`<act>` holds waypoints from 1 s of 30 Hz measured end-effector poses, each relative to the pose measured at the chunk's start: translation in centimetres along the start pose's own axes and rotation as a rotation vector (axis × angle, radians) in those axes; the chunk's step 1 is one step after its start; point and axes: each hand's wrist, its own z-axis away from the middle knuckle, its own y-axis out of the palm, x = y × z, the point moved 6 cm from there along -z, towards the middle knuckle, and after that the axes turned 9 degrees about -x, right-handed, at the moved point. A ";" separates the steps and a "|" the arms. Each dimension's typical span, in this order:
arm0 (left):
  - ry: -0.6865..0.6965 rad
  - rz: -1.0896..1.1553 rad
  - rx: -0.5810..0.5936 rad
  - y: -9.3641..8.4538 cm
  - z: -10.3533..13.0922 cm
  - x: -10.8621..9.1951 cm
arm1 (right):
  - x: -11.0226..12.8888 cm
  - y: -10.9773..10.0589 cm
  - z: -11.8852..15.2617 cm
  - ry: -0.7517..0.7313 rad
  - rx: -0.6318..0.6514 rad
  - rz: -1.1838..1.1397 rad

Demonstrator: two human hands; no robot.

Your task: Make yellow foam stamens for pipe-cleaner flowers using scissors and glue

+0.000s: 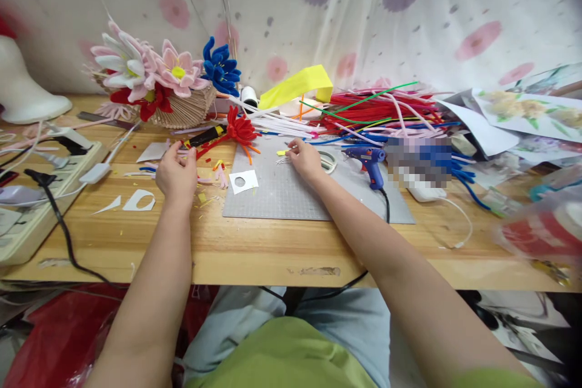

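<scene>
My left hand (176, 174) is closed, its curled fingers at the stem end of a red pipe-cleaner flower (240, 127). The flower's head points right, over the left edge of the grey cutting mat (273, 203). Just behind that stem lies a black and yellow utility knife (207, 135). Above the mat, my right hand (304, 160) pinches a small yellow-tipped bunch of thin white strands (282, 154); its fingertips partly cover it. A pale ring-shaped roll (328, 162) is beside the right wrist. Farther right rests a blue glue gun (370, 163).
Red, white and blue pipe cleaners (382, 109) are heaped at the back. A basket (191, 110) of fuzzy flowers stands back left. Cut white card (244, 182) and coloured scraps lie around. A power strip (50, 203) sits left; the glue gun's black cord (387, 206) crosses the mat.
</scene>
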 end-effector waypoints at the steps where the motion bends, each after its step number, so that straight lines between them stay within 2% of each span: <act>1: 0.011 -0.011 -0.015 0.0 0.2 -0.3 | -0.1 -0.1 -0.1 -0.001 0.006 0.015; 3: 0.106 -0.007 -0.016 0.3 0.8 -1.5 | -0.4 -0.4 -0.3 0.011 0.020 0.017; 6: 0.242 0.014 0.076 1.7 2.4 -3.5 | -1.0 -1.0 -0.4 0.027 0.018 -0.013; 10: 0.304 0.002 0.182 3.7 5.9 -6.0 | -1.5 -2.4 -0.4 0.004 -0.094 -0.015; 14: 0.496 -0.072 0.321 5.7 9.1 -7.8 | -2.2 -3.7 0.7 0.028 -0.202 0.001; 17: 0.517 -0.137 0.318 6.0 8.4 -6.8 | -2.7 -4.3 1.6 0.026 -0.240 -0.048; 21: 0.336 -0.151 0.088 3.5 4.3 -3.9 | -2.8 -4.9 2.3 0.007 -0.272 -0.084; 23: 0.283 -0.085 0.063 2.6 3.4 -3.3 | -2.6 -4.9 2.4 -0.005 -0.246 -0.063; 26: 0.280 0.033 0.136 2.9 4.3 -4.1 | -2.1 -4.5 2.4 -0.044 -0.170 -0.029; 30: 0.490 0.079 0.356 5.5 7.8 -7.4 | -2.1 -4.2 2.3 -0.034 -0.110 -0.003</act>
